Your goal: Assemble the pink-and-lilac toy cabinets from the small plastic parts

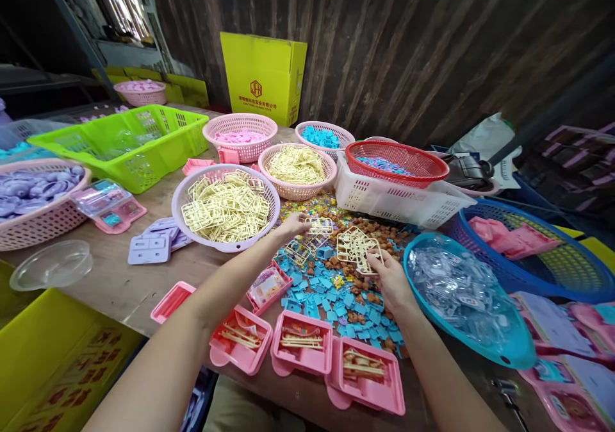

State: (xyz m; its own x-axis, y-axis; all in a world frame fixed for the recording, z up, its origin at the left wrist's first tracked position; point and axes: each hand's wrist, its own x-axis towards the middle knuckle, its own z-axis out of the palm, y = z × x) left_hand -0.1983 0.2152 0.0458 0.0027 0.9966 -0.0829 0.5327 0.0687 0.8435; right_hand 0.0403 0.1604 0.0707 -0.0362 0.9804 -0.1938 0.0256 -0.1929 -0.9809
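Observation:
My left hand (294, 225) is closed on the edge of a cream plastic parts frame (321, 226), held over the pile of small pieces. In my right hand (390, 277), thumb and fingers pinch more cream parts frames (355, 247), fanned out to the left. Beneath both hands lie loose blue plastic pieces (312, 296) and brown bear-like figures (384, 232). Along the near table edge stand pink cases (307, 359) with cream parts inside. A lilac basket (225, 243) heaped with cream frames is left of my left hand.
At the right is a turquoise basket (523, 348) of clear plastic parts beside a blue basket (576, 278). A red sieve (398, 169) rests on a white crate (384, 195). The green crate (144, 163) and yellow carton (262, 76) stand farther back.

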